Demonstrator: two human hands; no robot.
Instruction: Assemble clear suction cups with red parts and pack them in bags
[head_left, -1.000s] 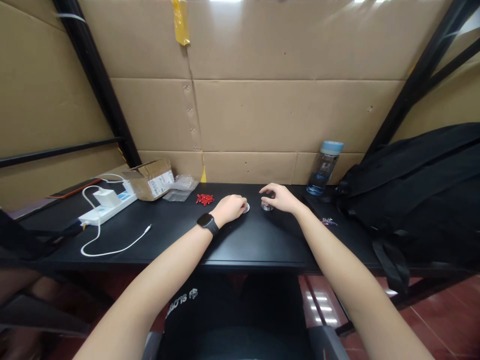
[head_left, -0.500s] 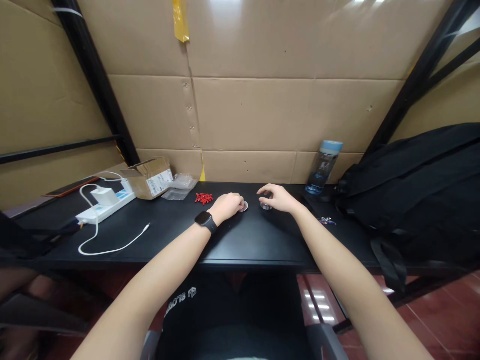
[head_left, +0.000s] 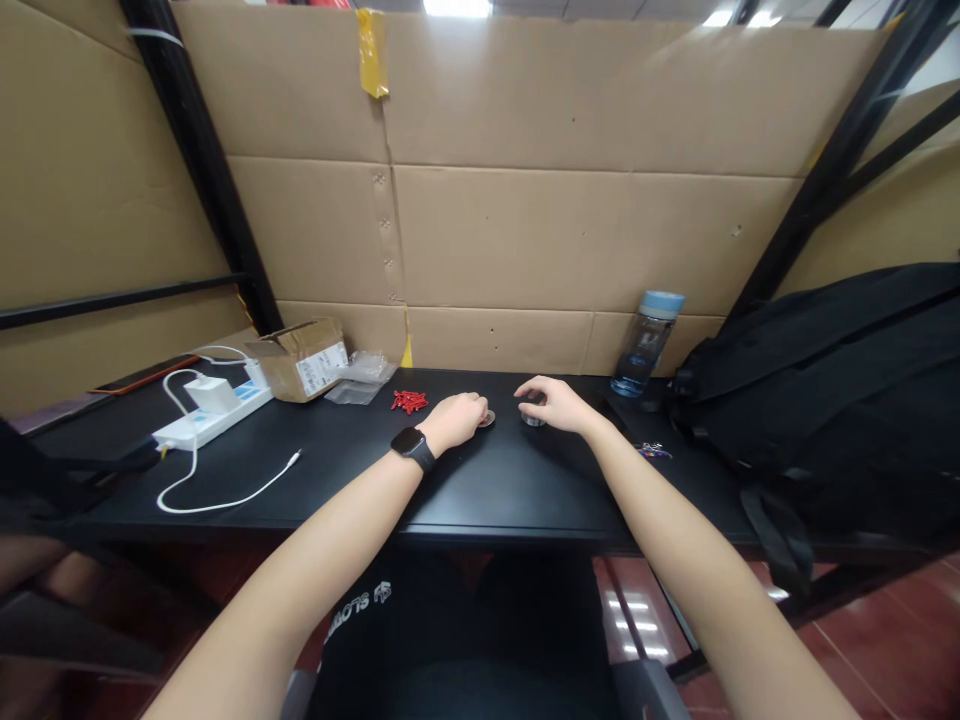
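My left hand [head_left: 454,420], with a black watch on its wrist, has its fingers closed at the edge of a small round silver-rimmed lid [head_left: 490,419] on the black table. The fingers hide part of the lid. Just to the right, a small round silvery container [head_left: 532,420] sits under my right hand [head_left: 561,404]. That hand's thumb and fingers are apart, curved around the container's upper side; whether they touch it is hard to see. A pile of small red pieces [head_left: 409,402] lies left of my left hand, too small to name surely.
On the left are a white power strip [head_left: 244,402] with a cable, an opened cardboard box [head_left: 296,362] and clear plastic bags [head_left: 361,378]. A blue-lidded water bottle [head_left: 645,345], a small colourful bunch [head_left: 652,451] and a black backpack [head_left: 832,390] stand right. Cardboard walls the back.
The camera view has tilted up slightly, showing more above the cardboard. Both hands stay nearly in place; the left hand's fingers have shifted slightly at the lid.
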